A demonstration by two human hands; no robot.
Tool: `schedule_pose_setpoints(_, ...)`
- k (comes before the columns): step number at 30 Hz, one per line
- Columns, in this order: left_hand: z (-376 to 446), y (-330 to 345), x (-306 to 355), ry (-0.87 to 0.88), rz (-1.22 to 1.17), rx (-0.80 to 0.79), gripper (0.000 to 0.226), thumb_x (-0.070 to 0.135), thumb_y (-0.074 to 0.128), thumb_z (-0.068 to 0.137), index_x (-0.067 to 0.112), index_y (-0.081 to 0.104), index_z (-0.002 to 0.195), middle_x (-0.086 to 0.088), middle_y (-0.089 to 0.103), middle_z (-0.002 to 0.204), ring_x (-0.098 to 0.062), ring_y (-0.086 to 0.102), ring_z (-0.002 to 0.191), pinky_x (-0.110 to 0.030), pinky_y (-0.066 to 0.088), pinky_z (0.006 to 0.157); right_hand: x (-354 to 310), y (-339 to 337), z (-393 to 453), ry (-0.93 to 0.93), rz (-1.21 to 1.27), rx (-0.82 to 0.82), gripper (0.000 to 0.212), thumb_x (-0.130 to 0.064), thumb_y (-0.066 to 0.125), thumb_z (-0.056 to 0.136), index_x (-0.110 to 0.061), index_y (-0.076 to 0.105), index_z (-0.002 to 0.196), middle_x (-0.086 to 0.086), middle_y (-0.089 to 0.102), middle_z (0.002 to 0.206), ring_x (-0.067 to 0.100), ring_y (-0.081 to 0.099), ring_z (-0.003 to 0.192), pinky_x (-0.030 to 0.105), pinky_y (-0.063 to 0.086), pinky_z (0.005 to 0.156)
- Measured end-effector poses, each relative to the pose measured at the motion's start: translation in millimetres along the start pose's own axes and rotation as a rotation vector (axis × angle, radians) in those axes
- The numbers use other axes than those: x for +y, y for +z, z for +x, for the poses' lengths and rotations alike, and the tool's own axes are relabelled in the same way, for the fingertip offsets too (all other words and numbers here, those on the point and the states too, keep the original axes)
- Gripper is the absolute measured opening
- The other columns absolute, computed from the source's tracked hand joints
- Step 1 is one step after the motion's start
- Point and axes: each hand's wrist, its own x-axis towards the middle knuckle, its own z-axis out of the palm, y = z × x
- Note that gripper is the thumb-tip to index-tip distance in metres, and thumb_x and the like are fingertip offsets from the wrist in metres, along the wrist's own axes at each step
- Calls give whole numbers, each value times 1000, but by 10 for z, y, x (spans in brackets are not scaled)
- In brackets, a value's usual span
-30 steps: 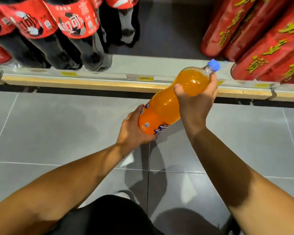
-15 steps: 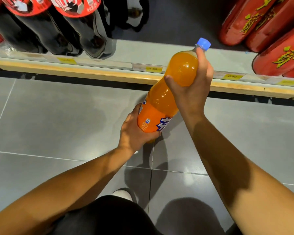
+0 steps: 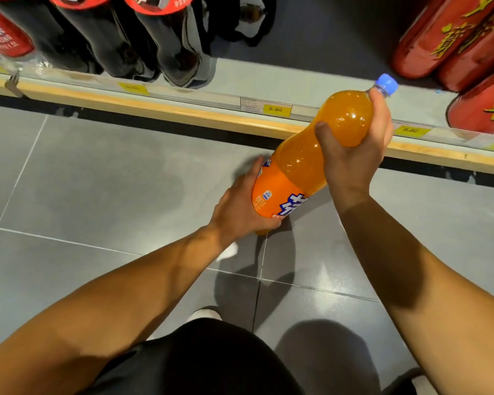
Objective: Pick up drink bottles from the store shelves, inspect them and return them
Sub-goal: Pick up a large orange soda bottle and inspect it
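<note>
A large orange soda bottle with a blue cap is tilted in the air in front of the low shelf, cap pointing up and right. My right hand grips its upper bulge, thumb on the near side and fingers round the far side. My left hand grips the labelled lower end from the left, its fingers curled under the base. The bottle's bottom is hidden behind my left hand.
Several dark cola bottles with red labels stand at the shelf's left. Red bottles with gold lettering fill the right. A bare stretch of shelf lies between them. Yellow price tags line the wooden edge. Grey floor tiles lie below.
The bottle has stayed in both hands and kept its tilt. The view has dipped, so the shelf edge sits slightly lower in the frame and the cola bottles show less.
</note>
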Motion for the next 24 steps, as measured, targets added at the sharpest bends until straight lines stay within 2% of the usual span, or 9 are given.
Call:
schedule_pose_setpoints(5,-100,-120,374,-61,134,-45,118,49,88,65,43,8,152,-1,43,148,-23,54,120,-37,53,89,-155,-347,-3,81,52,20,78,-33,79,79,-25,40,146,1,38,142,-6,47,112,6,45,87)
schedule_pose_setpoints(7,-234,-279,739,-74,169,-65,119,49,89,64,38,11,153,1,47,145,-15,54,115,-27,50,88,-398,-581,-22,116,60,25,78,-37,78,79,-26,39,146,3,39,142,3,49,117,15,48,93)
schedule_pose_setpoints(9,-446,-472,1157,-31,73,-128,115,41,91,65,27,19,153,10,47,142,1,51,112,-10,46,89,-739,-881,-68,160,61,40,78,-38,78,79,-26,39,146,3,40,143,7,48,120,15,48,94)
schedule_pose_setpoints(10,-579,-578,1367,-21,23,-167,113,40,91,64,24,21,151,13,45,141,4,50,116,-12,48,92,-940,-1057,-98,182,66,54,78,-37,78,79,-24,39,146,4,40,142,8,48,121,11,46,94)
schedule_pose_setpoints(11,-711,-703,1593,-21,22,-197,113,46,89,62,24,22,151,12,46,140,0,51,120,-22,52,96,-1157,-1244,-128,205,64,75,79,-35,79,78,-23,40,146,5,41,142,9,49,122,9,44,94)
schedule_pose_setpoints(14,-1090,-1119,2388,-76,222,-215,120,64,80,56,35,16,153,3,52,138,-21,58,118,-40,56,91,-1896,-1839,-233,271,52,126,80,-33,80,77,-21,41,146,5,43,141,10,48,124,12,43,99)
schedule_pose_setpoints(17,-1526,-1527,3244,-111,282,-260,126,58,85,52,39,12,153,1,53,136,-23,59,115,-42,57,85,-2735,-2470,-367,317,29,168,81,-34,80,76,-24,41,147,2,45,140,8,48,122,11,42,97)
schedule_pose_setpoints(21,-2157,-2062,4281,-75,324,-303,127,52,88,53,40,10,153,0,51,135,-26,59,112,-40,56,81,-3859,-3265,-627,379,26,217,83,-29,81,77,-25,39,149,4,43,143,9,45,123,-6,31,86)
schedule_pose_setpoints(24,-2585,-2338,4953,-39,339,-323,123,50,86,53,45,10,150,-1,51,137,-30,59,112,-44,56,83,-4505,-3814,-868,374,4,261,81,-26,80,79,-24,39,148,4,41,143,4,41,121,-6,28,88)
